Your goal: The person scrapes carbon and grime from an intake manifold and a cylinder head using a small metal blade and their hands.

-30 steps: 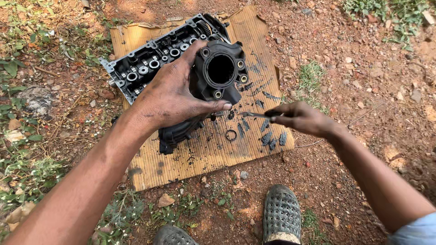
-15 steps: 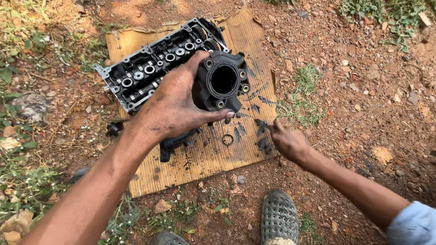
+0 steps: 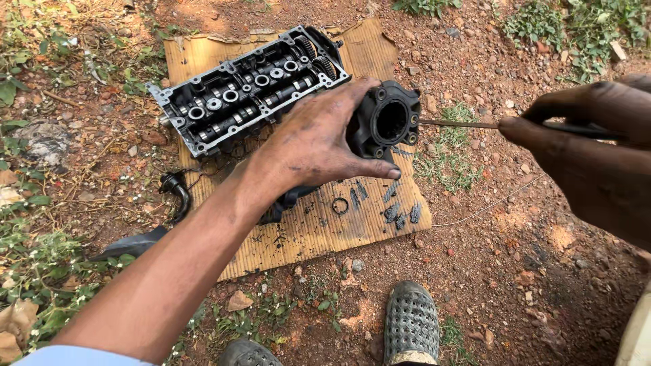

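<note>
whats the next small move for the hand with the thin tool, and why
Probably ease the thin metal rod leftward into the round opening of the black engine housing. The right hand holds the rod level, its tip just beside the housing's bolt-holed flange, and the left hand grips the housing, tilting the opening toward it above the grease-stained cardboard sheet.
</note>
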